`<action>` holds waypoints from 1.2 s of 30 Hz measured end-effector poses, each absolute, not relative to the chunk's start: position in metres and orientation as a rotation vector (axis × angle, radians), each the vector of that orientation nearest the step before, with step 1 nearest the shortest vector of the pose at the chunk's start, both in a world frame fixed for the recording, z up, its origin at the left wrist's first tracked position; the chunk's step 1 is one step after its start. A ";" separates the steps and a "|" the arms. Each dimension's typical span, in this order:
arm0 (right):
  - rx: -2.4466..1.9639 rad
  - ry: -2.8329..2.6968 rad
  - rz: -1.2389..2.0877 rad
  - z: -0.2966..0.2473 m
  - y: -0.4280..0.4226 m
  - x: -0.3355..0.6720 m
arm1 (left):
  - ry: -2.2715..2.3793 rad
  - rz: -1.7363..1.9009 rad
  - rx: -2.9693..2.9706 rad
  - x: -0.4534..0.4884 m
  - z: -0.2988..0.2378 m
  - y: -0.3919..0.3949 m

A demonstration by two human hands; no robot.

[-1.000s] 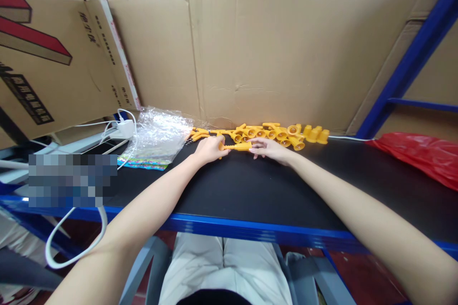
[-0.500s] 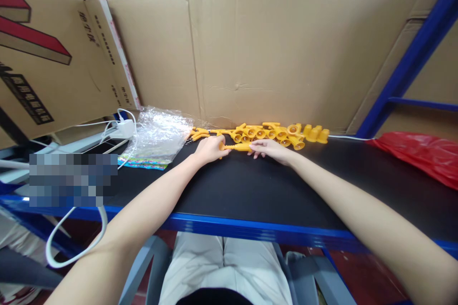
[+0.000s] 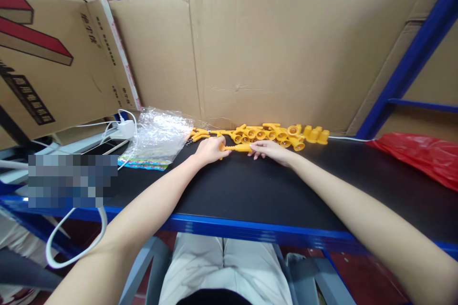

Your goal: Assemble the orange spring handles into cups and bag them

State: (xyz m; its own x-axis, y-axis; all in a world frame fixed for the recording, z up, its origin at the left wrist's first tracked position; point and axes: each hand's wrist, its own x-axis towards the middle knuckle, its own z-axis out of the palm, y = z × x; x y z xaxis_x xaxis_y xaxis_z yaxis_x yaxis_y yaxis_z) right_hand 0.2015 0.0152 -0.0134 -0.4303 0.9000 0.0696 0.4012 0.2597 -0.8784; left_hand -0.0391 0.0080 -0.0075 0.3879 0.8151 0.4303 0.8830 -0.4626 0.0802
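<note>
The left hand (image 3: 211, 149) is gripping one end of a long yellow plastic piece (image 3: 238, 148), its fingers curling closed around it. The right hand (image 3: 270, 148) is pinching the other end with its fingertips pressed together on it. The piece is lying low over the black counter (image 3: 250, 190), far back between the two hands. Just behind it, a row of yellow parts (image 3: 282, 132) is resting against the cardboard wall (image 3: 272, 47). A clear plastic bag (image 3: 159, 136) is lying to the left beside a white charger (image 3: 125, 129), and a red bag (image 3: 422, 155) is sitting well apart to the right.
</note>
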 end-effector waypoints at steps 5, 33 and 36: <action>-1.187 -1.926 1.114 -0.015 0.016 0.202 | -1.541 -0.625 -2.478 -0.040 -0.008 0.009; -1.152 -1.845 1.101 -0.016 0.015 0.200 | -1.565 -0.659 -2.463 -0.040 -0.008 0.008; -1.127 -1.818 1.090 -0.016 0.014 0.198 | -1.548 -0.699 -2.460 -0.040 -0.008 0.009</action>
